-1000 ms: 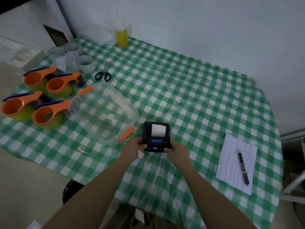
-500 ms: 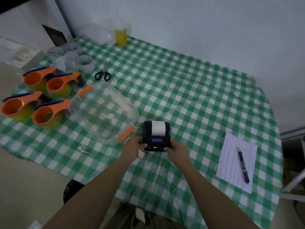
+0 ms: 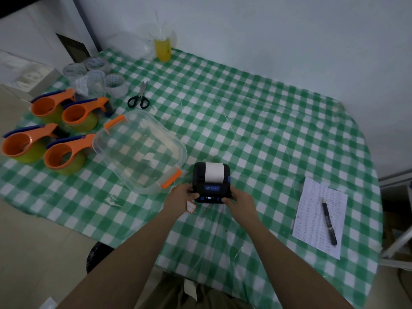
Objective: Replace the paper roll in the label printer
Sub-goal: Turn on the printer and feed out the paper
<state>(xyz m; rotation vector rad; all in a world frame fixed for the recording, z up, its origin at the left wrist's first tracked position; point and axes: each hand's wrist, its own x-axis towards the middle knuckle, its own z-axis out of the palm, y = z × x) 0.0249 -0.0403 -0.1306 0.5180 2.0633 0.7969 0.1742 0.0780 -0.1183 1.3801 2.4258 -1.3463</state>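
A small black label printer (image 3: 210,182) stands on the green checked tablecloth near the front middle. A white paper roll (image 3: 214,172) shows in its top compartment. My left hand (image 3: 180,198) grips the printer's left side, and a small red-edged label (image 3: 190,206) sticks to that hand. My right hand (image 3: 239,202) grips the printer's right side. Lit buttons face me on its front panel.
A clear plastic box with orange clips (image 3: 139,150) lies just left of the printer. Several orange tape dispensers (image 3: 64,155), tape rolls (image 3: 116,84) and scissors (image 3: 139,97) sit at the far left. A printed sheet (image 3: 312,228) with a pen (image 3: 327,220) lies at the right. A yellow bottle (image 3: 163,49) stands at the back.
The printer's lid has swung back a little, so the white roll shows more rounded on top. Both hands stay on the printer's sides.
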